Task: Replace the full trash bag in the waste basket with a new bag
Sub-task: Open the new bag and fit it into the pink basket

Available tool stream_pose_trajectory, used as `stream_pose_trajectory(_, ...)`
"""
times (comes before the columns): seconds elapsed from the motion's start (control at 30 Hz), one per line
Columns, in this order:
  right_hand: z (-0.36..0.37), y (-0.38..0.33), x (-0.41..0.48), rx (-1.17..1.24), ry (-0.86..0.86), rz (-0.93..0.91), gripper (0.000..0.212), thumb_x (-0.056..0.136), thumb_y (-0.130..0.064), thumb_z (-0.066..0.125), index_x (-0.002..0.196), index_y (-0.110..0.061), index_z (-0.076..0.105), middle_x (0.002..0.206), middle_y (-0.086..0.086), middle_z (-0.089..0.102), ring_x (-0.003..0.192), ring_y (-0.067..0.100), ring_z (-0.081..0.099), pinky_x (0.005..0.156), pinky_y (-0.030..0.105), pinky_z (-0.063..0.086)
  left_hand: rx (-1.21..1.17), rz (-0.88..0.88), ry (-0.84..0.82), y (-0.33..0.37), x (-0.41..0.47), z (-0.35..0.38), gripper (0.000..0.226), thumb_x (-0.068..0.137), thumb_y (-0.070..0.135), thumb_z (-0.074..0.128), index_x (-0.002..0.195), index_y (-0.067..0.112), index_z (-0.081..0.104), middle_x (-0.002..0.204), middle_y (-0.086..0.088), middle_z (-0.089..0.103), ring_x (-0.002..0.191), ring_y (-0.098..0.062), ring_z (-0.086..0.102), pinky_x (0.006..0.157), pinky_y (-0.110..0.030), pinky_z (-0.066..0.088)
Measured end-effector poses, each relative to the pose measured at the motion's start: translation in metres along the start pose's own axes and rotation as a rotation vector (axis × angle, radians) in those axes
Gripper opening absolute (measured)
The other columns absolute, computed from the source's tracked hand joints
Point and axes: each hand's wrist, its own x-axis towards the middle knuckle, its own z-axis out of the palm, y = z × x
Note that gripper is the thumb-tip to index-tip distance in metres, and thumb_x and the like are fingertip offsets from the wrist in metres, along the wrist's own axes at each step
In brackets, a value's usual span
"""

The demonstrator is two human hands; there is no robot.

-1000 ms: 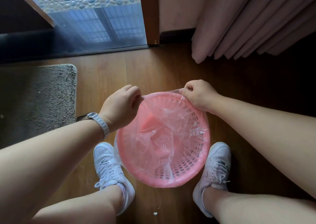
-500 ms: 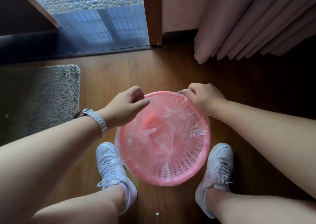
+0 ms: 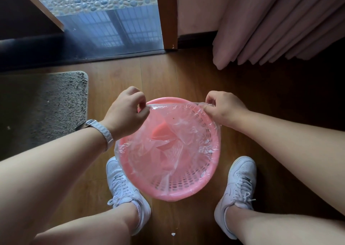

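Observation:
A round pink waste basket [image 3: 188,194] with perforated walls stands on the wooden floor between my two feet. A clear plastic bag [image 3: 173,132] lines it, folded over the rim on the near, left and right sides. My left hand [image 3: 127,112] pinches the bag's edge at the far left of the rim. My right hand [image 3: 224,108] pinches the bag's edge at the far right of the rim. Between the hands the bag's edge stretches inside the bare far rim.
A grey shaggy mat [image 3: 43,106] lies on the floor to the left. Pink curtains [image 3: 270,24] hang at the back right, a glass door [image 3: 115,24] with a wooden frame at the back. My white shoes [image 3: 123,188] flank the basket.
My left hand let go near the left rim, opened briefly, then took hold of the bag's edge by pinching it. My right hand kept its hold at the far right rim.

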Motion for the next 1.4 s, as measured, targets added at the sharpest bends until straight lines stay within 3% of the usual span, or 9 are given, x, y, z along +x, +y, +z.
stream_pose_trajectory(0.2,0.001,-0.001,-0.004,-0.02,0.066,-0.115,0.032,0.088,-0.051,0.059,0.089,-0.019,0.059,0.08,-0.006,0.056,0.07,0.017,0.054,0.058,0.035,0.049,-0.008,-0.087,0.078,-0.001,0.003,0.001,0.019,0.087,0.021,0.064,0.073,0.01,0.055,0.07,-0.003,0.057,0.069,-0.029,0.052,0.062,-0.035,0.041)
stream_pose_trajectory(0.43,0.008,-0.008,0.012,0.349,-0.029,0.116,0.041,0.089,-0.044,0.06,0.071,-0.007,0.066,0.067,0.009,0.061,0.066,0.028,0.059,0.057,0.038,0.049,-0.156,-0.313,0.068,0.005,0.015,0.006,0.009,0.083,0.028,0.07,0.079,0.02,0.067,0.071,0.003,0.063,0.064,-0.013,0.055,0.059,-0.025,0.042)
stream_pose_trajectory(0.5,0.01,-0.009,0.013,0.418,-0.099,0.183,0.048,0.088,-0.046,0.06,0.072,-0.001,0.064,0.066,0.007,0.056,0.061,0.023,0.051,0.055,0.033,0.042,-0.161,-0.347,0.041,0.004,0.019,0.007,0.007,0.082,0.028,0.071,0.079,0.021,0.071,0.072,0.002,0.066,0.063,-0.013,0.056,0.06,-0.025,0.044)
stream_pose_trajectory(0.6,0.007,-0.011,0.015,0.499,-0.243,0.29,0.04,0.089,-0.043,0.061,0.065,-0.011,0.064,0.062,0.001,0.058,0.057,0.016,0.052,0.054,0.027,0.04,-0.198,-0.417,-0.014,-0.001,0.023,0.008,0.009,0.081,0.027,0.073,0.075,0.02,0.073,0.071,0.001,0.069,0.061,-0.014,0.058,0.057,-0.023,0.045)
stream_pose_trajectory(0.83,0.014,-0.01,0.011,0.258,-0.288,0.233,0.06,0.074,-0.066,0.066,0.046,-0.017,0.047,0.048,0.001,0.044,0.046,0.016,0.041,0.047,0.026,0.037,-0.058,-0.371,-0.177,-0.012,0.018,0.005,0.023,0.081,0.041,0.074,0.073,0.02,0.073,0.07,0.005,0.068,0.066,-0.012,0.061,0.055,-0.022,0.044)
stream_pose_trajectory(0.97,0.013,-0.007,0.01,0.137,-0.237,0.173,0.048,0.077,-0.06,0.066,0.064,-0.014,0.061,0.063,0.001,0.063,0.06,0.019,0.059,0.058,0.036,0.053,-0.043,-0.325,-0.255,-0.02,0.011,0.001,0.013,0.087,0.034,0.069,0.081,0.023,0.072,0.077,0.004,0.07,0.072,-0.014,0.064,0.062,-0.024,0.046)
stream_pose_trajectory(1.1,0.003,-0.015,0.002,0.193,-0.198,0.148,0.024,0.073,-0.04,0.074,0.086,-0.022,0.064,0.084,-0.001,0.064,0.075,0.018,0.062,0.065,0.039,0.058,-0.191,-0.351,-0.385,-0.026,-0.001,-0.013,0.014,0.089,0.023,0.068,0.102,0.025,0.071,0.086,0.002,0.074,0.07,-0.008,0.064,0.06,-0.011,0.045)
stream_pose_trajectory(1.2,-0.01,-0.022,-0.003,0.158,-0.075,0.063,0.02,0.073,-0.023,0.069,0.092,-0.025,0.062,0.096,-0.002,0.057,0.084,0.017,0.058,0.065,0.033,0.052,-0.234,-0.361,-0.42,-0.03,-0.01,-0.019,0.009,0.086,0.019,0.071,0.093,0.023,0.076,0.084,0.003,0.076,0.068,-0.001,0.062,0.06,-0.008,0.046)
stream_pose_trajectory(1.4,-0.002,-0.042,-0.015,0.008,-0.192,-0.178,0.032,0.082,-0.04,0.069,0.109,-0.023,0.063,0.101,-0.005,0.056,0.087,0.013,0.055,0.07,0.026,0.045,-0.1,-0.367,-0.401,-0.032,-0.018,-0.007,0.011,0.085,0.016,0.066,0.076,0.019,0.073,0.072,0.003,0.07,0.062,-0.008,0.054,0.048,-0.011,0.04)
